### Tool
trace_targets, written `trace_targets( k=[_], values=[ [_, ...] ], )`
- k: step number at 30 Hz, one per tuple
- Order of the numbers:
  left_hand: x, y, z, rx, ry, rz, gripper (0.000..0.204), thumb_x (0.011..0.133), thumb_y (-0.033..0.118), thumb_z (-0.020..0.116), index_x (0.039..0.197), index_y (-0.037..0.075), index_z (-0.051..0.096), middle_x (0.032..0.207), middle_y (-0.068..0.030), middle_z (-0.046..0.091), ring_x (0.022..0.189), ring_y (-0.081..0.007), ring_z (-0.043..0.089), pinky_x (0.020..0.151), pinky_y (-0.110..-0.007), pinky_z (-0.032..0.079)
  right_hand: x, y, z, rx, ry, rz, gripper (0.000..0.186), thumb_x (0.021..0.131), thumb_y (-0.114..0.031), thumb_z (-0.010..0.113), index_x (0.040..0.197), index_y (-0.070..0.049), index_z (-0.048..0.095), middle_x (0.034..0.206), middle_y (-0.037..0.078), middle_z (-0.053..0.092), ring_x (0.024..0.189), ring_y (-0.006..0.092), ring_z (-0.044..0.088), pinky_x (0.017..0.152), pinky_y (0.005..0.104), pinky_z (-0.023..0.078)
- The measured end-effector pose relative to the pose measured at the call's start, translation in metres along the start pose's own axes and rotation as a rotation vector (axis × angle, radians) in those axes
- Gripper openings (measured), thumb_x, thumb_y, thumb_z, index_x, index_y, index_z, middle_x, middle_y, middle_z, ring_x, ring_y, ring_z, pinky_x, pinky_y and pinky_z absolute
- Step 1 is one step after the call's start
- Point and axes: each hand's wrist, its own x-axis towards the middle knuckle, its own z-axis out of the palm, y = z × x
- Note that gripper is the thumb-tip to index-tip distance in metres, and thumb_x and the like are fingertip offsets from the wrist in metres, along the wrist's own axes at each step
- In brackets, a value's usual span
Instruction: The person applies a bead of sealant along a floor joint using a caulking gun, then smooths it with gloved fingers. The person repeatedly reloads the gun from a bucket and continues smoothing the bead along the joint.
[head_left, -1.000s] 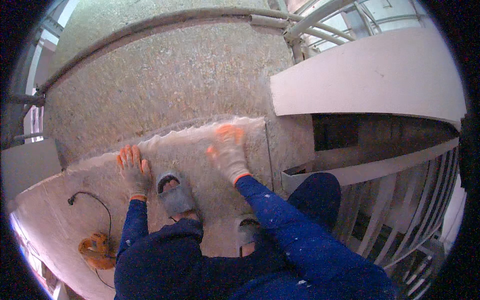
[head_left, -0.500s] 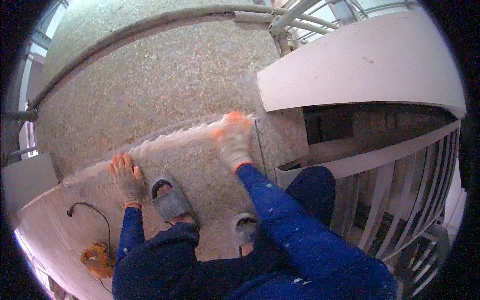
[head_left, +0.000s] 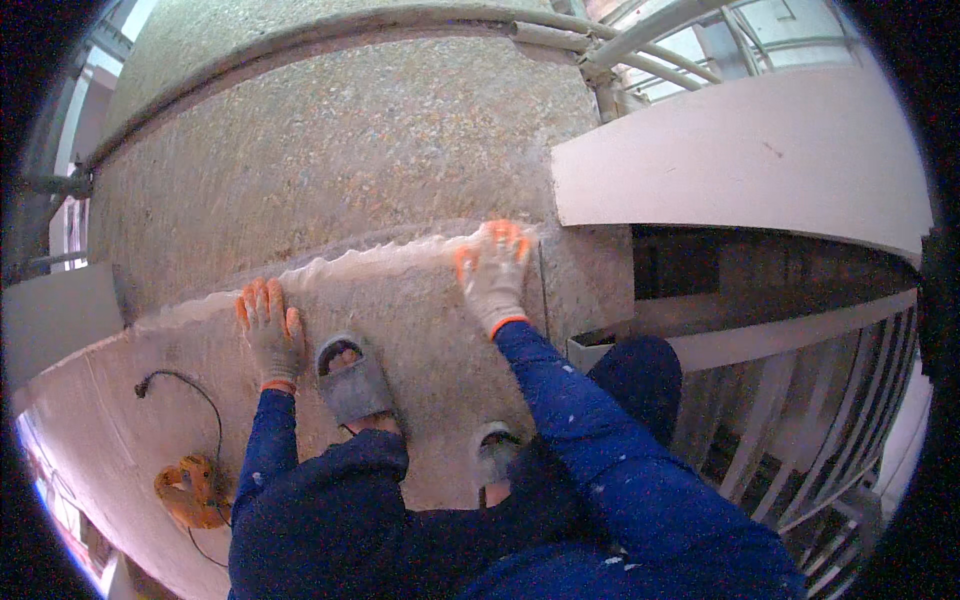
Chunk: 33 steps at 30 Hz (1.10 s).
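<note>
My left hand point(head_left: 272, 335), in a pale knit glove with orange fingers, lies flat on the rough grey-brown board, its fingers stretched out. Its fingertips reach the lower edge of a whitish, ragged strip of paste or foam point(head_left: 370, 262) that runs along a seam. Over the right end of this strip rests my right hand point(head_left: 497, 272), gloved alike, fingers extended and pressing down. White smears mark the right glove, and no tool shows under it. Both hands are apart, with my feet in grey slippers point(head_left: 355, 385) behind them.
An orange power tool or reel point(head_left: 190, 492) with a black cord point(head_left: 205, 395) lies at lower left. Metal pipes point(head_left: 330, 38) cross the far side. To the right are a curved pale panel point(head_left: 740, 150), a dark gap point(head_left: 680, 265) and a slatted railing point(head_left: 770, 420).
The whole view has shifted, so most things sit slightly farther right. My right hand, smeared by motion before, now shows sharply at the same end of the strip. My left hand stays flat.
</note>
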Motion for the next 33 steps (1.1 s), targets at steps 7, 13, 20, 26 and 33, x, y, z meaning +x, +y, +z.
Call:
trace_targets(
  k=[7,13,20,26,33],
  values=[
    [0.002,0.001,0.001,-0.077,0.081,0.003,0.061,0.095,0.027,0.058,0.151,0.004,0.049,0.157,-0.0196,0.046,0.151,-0.0417,0.034,0.127,-0.059,0.019,0.009,0.002,-0.018,-0.097,-0.008,0.076,0.067,0.097,-0.045,0.060,0.150,-0.004,0.049,0.153,0.021,0.050,0.146,0.0429,0.039,0.125,0.0624,0.017],
    [0.002,0.000,0.000,-0.022,0.039,-0.014,0.059,0.095,0.028,0.059,0.149,0.004,0.051,0.156,-0.0189,0.047,0.150,-0.0413,0.035,0.126,-0.059,0.020,0.005,-0.005,-0.002,0.104,-0.103,-0.147,0.062,0.097,-0.042,0.060,0.144,-0.004,0.052,0.149,0.019,0.051,0.143,0.0432,0.041,0.123,0.0644,0.018],
    [0.001,0.000,0.005,-0.031,0.070,-0.008,0.059,0.095,0.028,0.060,0.148,0.004,0.052,0.156,-0.0185,0.047,0.150,-0.0405,0.035,0.127,-0.058,0.020,0.003,-0.016,-0.011,-0.015,-0.017,-0.070,0.064,0.093,-0.040,0.066,0.143,-0.003,0.054,0.151,0.021,0.048,0.144,0.0435,0.040,0.120,0.0664,0.023],
    [0.001,-0.001,0.003,-0.019,0.052,-0.023,0.058,0.095,0.029,0.059,0.147,0.005,0.053,0.156,-0.0176,0.047,0.150,-0.0400,0.035,0.127,-0.057,0.021,0.006,-0.038,-0.015,0.012,-0.081,-0.123,0.068,0.099,-0.044,0.057,0.151,-0.001,0.046,0.159,0.023,0.043,0.153,0.0428,0.031,0.123,0.0644,0.017],
    [0.002,0.005,-0.005,-0.043,0.036,-0.029,0.057,0.096,0.027,0.057,0.148,0.004,0.052,0.157,-0.0179,0.046,0.151,-0.0404,0.034,0.127,-0.057,0.020,-0.005,-0.086,-0.002,0.134,-0.216,-0.175,0.069,0.103,-0.043,0.052,0.157,-0.003,0.038,0.164,0.022,0.036,0.156,0.0400,0.025,0.126,0.0621,0.011]
  ],
)
